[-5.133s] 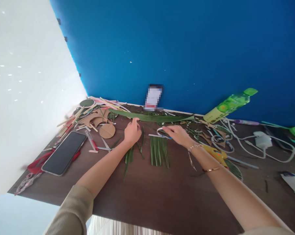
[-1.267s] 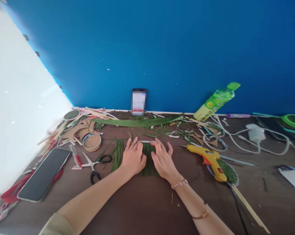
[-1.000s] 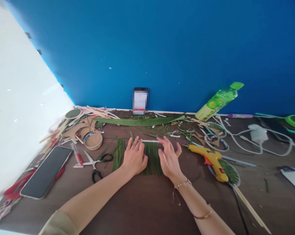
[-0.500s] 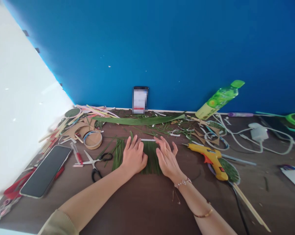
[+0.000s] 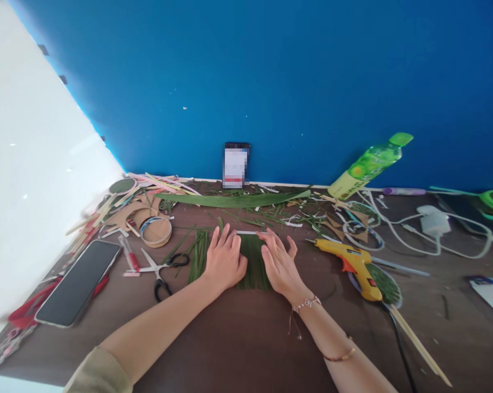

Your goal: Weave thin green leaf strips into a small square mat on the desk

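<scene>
My left hand lies flat, fingers stretched out, on the left side of a row of cut green leaf strips laid side by side on the brown table. My right hand rests flat on the right side of the same strips, fingers spread. A thin white strip runs across the far ends of the leaf strips, by my fingertips. More loose leaf strips lie just left of my left hand. Neither hand holds anything.
Scissors, a phone and a tape roll lie left. A long green leaf runs along the back. A yellow glue gun, white cables, a charger and a green bottle are right.
Earlier my hands reached to the back of the table by the long leaf; they have come nearer and pressed flat on the strips. Over the last second they barely shift.
</scene>
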A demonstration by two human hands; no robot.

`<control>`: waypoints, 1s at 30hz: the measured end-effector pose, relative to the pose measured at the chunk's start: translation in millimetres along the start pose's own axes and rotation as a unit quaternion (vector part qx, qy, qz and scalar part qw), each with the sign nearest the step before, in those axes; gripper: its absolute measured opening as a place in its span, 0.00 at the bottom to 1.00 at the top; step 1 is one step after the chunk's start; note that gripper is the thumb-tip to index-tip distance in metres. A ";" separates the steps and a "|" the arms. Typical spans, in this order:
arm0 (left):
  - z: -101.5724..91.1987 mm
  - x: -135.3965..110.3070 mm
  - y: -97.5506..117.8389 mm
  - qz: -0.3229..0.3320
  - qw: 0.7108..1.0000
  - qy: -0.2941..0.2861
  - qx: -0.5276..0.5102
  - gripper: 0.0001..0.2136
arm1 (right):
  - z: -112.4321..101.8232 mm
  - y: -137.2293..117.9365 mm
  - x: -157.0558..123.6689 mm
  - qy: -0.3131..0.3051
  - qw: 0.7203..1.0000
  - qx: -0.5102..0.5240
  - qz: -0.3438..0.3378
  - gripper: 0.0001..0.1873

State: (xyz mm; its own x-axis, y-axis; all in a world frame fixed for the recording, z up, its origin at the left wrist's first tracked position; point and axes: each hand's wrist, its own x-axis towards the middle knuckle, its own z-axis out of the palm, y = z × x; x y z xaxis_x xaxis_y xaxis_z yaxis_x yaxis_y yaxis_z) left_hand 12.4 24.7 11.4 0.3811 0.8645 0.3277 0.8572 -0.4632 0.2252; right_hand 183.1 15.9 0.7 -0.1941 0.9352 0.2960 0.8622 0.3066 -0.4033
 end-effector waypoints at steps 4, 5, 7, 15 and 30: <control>-0.9 -0.1 0.6 -0.004 1.000 -0.001 0.001 0.16 | 1.7 1.2 -0.3 0.024 1.000 0.007 0.010 0.20; -1.5 -0.1 0.9 -0.007 1.000 -0.003 0.004 0.16 | 2.3 1.7 -0.4 0.026 1.000 0.010 0.013 0.20; -2.8 -0.2 1.6 -0.013 1.000 -0.011 0.009 0.17 | 3.2 2.2 -0.5 0.023 1.000 0.017 0.014 0.20; -7.1 -0.7 3.9 -0.026 0.999 -0.015 0.037 0.18 | -0.6 0.3 -1.7 0.064 0.995 0.062 0.033 0.20; -7.0 -2.5 2.8 0.061 0.997 -0.033 0.019 0.16 | 5.1 4.8 -2.7 0.078 0.996 0.037 0.020 0.20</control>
State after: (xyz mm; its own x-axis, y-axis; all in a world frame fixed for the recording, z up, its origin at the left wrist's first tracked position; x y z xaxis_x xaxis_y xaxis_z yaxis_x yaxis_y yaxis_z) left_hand 11.5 19.9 17.7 0.5039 0.8140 0.2890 0.8155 -0.5586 0.1515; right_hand 185.4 15.8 -6.5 -0.0803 0.9102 0.4063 0.8301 0.2868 -0.4782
